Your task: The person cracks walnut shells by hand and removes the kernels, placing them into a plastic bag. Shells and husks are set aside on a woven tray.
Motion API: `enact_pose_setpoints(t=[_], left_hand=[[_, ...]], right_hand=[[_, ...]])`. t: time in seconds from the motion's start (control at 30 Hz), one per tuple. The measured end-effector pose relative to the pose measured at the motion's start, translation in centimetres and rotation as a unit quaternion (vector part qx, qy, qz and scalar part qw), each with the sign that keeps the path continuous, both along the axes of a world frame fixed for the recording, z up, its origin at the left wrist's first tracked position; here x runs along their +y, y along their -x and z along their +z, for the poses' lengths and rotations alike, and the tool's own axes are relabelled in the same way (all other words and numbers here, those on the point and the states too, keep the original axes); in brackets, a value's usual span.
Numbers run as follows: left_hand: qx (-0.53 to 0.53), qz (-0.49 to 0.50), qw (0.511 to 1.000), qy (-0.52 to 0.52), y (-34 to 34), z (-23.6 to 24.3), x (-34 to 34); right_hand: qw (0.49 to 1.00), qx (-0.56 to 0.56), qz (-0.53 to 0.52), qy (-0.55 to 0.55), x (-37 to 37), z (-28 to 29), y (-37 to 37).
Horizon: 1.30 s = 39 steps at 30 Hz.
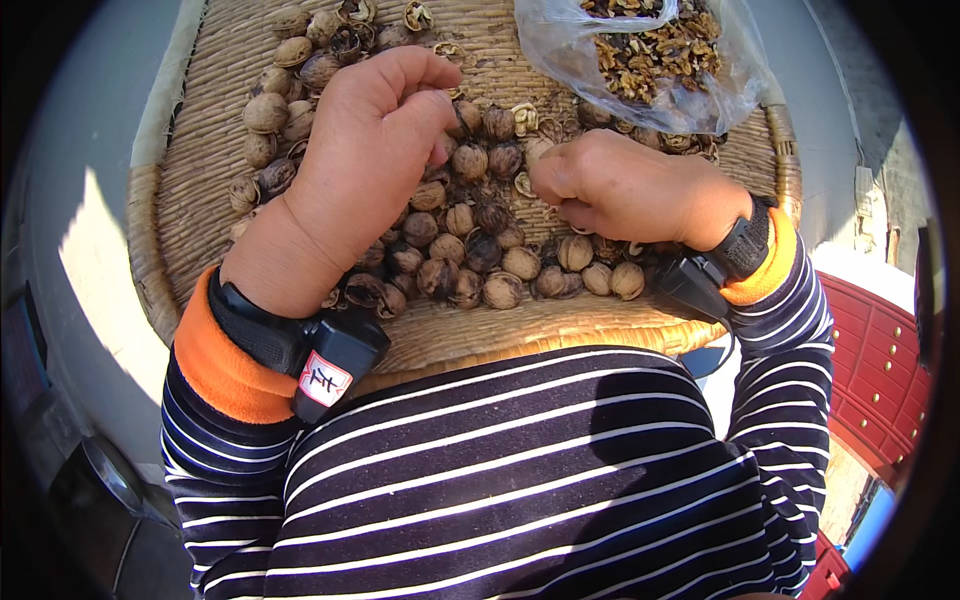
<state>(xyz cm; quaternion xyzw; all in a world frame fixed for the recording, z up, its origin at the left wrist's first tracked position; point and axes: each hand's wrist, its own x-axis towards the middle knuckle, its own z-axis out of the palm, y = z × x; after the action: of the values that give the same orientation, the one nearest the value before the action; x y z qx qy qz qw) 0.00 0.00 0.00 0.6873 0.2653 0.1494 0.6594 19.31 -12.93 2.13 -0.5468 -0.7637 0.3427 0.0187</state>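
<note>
On a woven wicker tray lie several brown walnuts and some cracked pale shells. My left hand is raised over the left-middle of the pile, fingers curled toward the thumb; what they hold, if anything, is hidden. My right hand is low at the pile's right side, fingers bent beside a pale shell piece, their contents hidden. A clear plastic bag of shelled walnut pieces rests at the tray's back right.
A red cabinet with many small drawers stands at the right. A dark metal pan is at the lower left. Black devices with orange cuffs are strapped on both wrists. My striped torso borders the tray's near edge.
</note>
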Motion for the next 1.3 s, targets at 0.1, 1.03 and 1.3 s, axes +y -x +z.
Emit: enact_pose_setpoints(t=[0.1,1.03,1.3], left_hand=[[0.012,-0.020,0.985,0.171,0.1,0.2,-0.9],[-0.007,-0.072,0.953,0.294,-1.0,0.0,-1.9],[0.033,-0.041,0.978,0.200,-0.7,-0.4,-3.9]], right_hand=[[0.992,0.104,-0.063,-0.021,0.0,0.5,-0.1],[0.946,0.244,-0.186,-0.109,-0.1,0.8,0.5],[0.942,0.156,-0.177,-0.239,1.0,1.5,1.2]])
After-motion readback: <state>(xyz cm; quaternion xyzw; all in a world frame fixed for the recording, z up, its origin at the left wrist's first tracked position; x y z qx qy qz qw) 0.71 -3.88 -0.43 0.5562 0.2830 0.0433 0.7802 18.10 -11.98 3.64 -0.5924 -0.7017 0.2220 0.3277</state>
